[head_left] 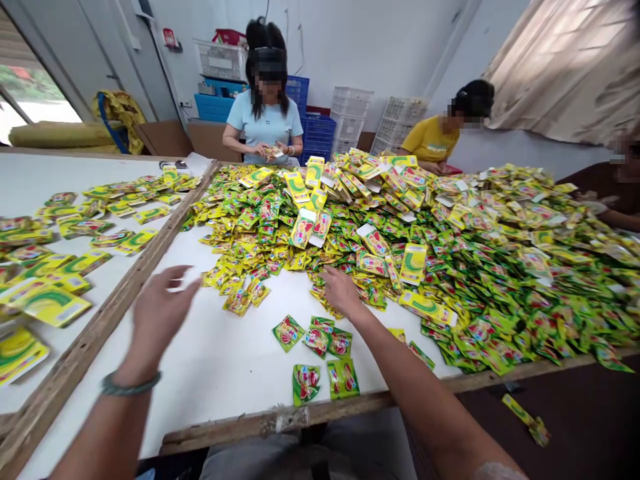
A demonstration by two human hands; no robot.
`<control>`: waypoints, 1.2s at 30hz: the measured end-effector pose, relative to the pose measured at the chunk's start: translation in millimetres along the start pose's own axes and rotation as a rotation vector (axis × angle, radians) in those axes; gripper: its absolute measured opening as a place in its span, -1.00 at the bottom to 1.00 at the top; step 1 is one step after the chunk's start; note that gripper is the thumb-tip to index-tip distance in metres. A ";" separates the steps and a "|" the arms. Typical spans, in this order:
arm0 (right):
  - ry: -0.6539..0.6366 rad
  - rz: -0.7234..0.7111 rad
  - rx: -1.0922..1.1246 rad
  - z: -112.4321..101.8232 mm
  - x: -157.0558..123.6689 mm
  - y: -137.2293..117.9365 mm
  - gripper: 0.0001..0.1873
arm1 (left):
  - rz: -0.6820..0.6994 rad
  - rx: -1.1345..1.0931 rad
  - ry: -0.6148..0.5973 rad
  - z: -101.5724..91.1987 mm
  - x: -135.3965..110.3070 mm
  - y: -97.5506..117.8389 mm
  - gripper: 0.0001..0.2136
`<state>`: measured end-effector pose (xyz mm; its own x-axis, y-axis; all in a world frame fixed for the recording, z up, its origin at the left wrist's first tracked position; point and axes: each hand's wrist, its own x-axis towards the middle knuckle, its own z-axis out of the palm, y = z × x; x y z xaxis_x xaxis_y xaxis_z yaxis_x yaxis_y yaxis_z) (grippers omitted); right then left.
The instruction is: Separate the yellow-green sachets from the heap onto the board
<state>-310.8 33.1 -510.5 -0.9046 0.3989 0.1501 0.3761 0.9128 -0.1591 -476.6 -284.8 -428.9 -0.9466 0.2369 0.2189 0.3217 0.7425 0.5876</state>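
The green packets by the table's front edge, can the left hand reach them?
Probably yes. The left hand hangs open above the white table, and only bare tabletop lies between it and the green packets. The right hand rests farther back at the big pile, out of the way.

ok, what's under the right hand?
The right hand lies palm down on the near edge of the sachet pile, with green-and-yellow sachets showing around its fingers. Whether it grips one underneath is hidden.
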 end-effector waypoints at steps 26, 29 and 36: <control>0.109 0.380 1.294 13.1 -6.1 -35.9 -0.64 | -0.354 -1.109 -0.560 156.8 -40.6 77.9 -0.68; 0.019 0.390 1.485 9.5 -7.7 -45.2 -0.58 | -0.402 -1.168 -0.511 159.0 -48.5 82.6 -0.67; 0.105 0.356 1.092 16.3 -12.4 -63.3 -0.72 | -0.428 -1.277 -0.494 154.2 -55.9 91.3 -0.68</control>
<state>-326.7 -31.1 -518.2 -0.7415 0.6709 -0.0008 0.1864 0.2049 -0.9609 -397.9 -133.6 -507.6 -0.8001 0.5290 -0.2828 -0.4350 -0.1872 0.8808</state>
